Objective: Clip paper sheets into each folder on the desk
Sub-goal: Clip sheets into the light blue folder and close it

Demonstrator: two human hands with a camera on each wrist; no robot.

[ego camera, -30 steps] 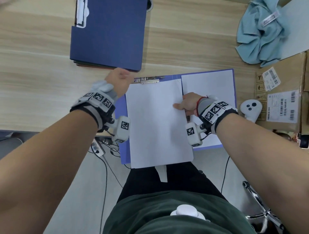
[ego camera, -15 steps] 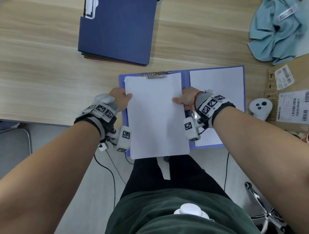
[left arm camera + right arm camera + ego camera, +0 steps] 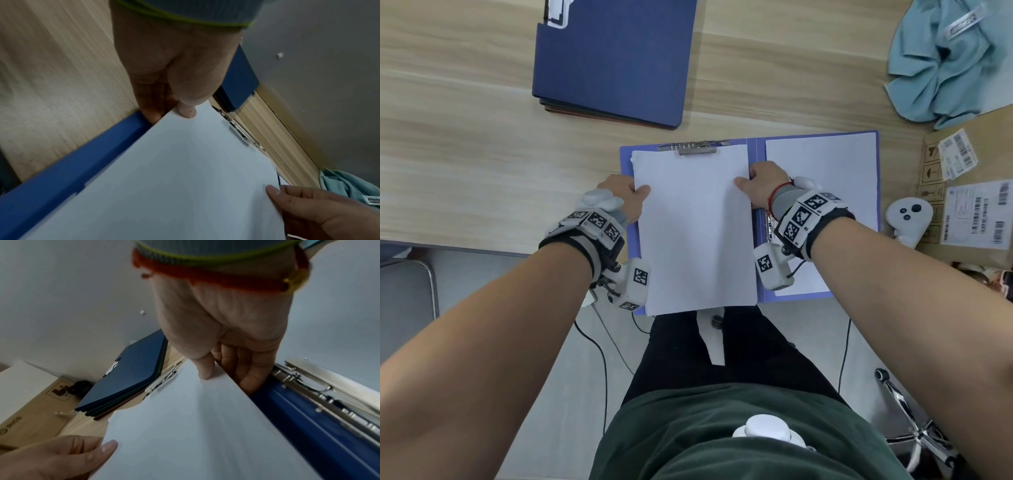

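Observation:
An open blue folder lies at the desk's near edge, with a metal clip at the top of its left half. A stack of white paper sheets lies over that left half, its top edge at the clip. My left hand pinches the stack's left edge, thumb on top. My right hand pinches the right edge, fingers underneath. More white paper lies on the folder's right half, beside a long spine clip.
A pile of closed dark blue folders lies at the back of the wooden desk. A light blue cloth, a cardboard box with labels and a white controller sit at the right.
My left hand came down from the clip to the stack's left edge and now pinches it. The sheets have slid up toward the clip and squared with the folder.

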